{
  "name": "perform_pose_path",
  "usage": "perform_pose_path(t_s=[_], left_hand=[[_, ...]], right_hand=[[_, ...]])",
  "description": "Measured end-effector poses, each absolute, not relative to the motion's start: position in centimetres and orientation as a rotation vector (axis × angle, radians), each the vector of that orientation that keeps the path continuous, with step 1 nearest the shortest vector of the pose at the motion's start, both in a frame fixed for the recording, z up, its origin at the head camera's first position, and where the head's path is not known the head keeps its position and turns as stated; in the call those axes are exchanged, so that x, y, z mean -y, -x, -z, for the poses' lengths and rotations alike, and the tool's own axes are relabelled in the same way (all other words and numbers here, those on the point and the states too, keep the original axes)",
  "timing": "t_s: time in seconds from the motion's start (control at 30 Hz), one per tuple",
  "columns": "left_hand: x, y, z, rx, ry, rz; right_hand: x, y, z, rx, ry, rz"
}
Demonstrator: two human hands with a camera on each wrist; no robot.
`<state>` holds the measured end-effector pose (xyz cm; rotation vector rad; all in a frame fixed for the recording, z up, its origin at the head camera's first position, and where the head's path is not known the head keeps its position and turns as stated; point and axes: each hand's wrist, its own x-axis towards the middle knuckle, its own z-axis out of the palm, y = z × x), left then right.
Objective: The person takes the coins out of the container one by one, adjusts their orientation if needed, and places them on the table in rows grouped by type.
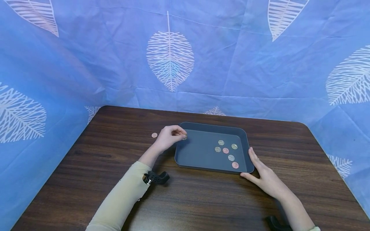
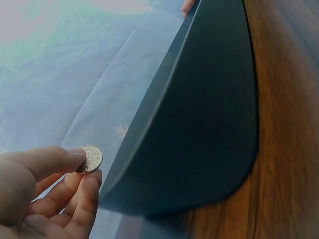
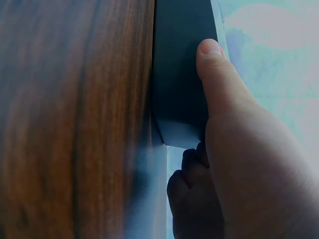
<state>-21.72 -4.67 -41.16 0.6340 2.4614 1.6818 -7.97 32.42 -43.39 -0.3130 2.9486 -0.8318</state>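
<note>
My left hand (image 1: 170, 137) pinches a silvery coin (image 2: 91, 159) between thumb and fingertips, close over the back left corner of a dark grey tray (image 1: 199, 160). At the tray's front right corner rests my right hand (image 1: 264, 178). Its thumb (image 3: 212, 55) lies straight against the front wall, while its fingers stretch along the right side. Several coins lie flat on the right half of the tray floor. Some are silvery, such as one coin (image 1: 231, 158), and others coppery, such as another coin (image 1: 235, 165).
A single coppery coin (image 1: 154, 135) lies on the dark wood table (image 1: 115, 150), left of the tray and just beyond my left wrist. Blue cloth (image 1: 216, 64) with white leaf prints hangs behind the table and along both sides.
</note>
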Motion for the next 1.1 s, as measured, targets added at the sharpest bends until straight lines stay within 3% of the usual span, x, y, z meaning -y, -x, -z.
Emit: perform_pose_path(t_s=[0.6, 1.1], left_hand=[[8.9, 21.8, 42.4, -2.485, -0.454, -1.657], [9.6, 21.8, 44.5, -2.627, -0.472, -1.474]], right_hand=[[-32.5, 8.0, 43.4, -2.942, 0.314, 0.831], [-32.5, 7.8, 43.2, -2.941, 0.314, 0.848]])
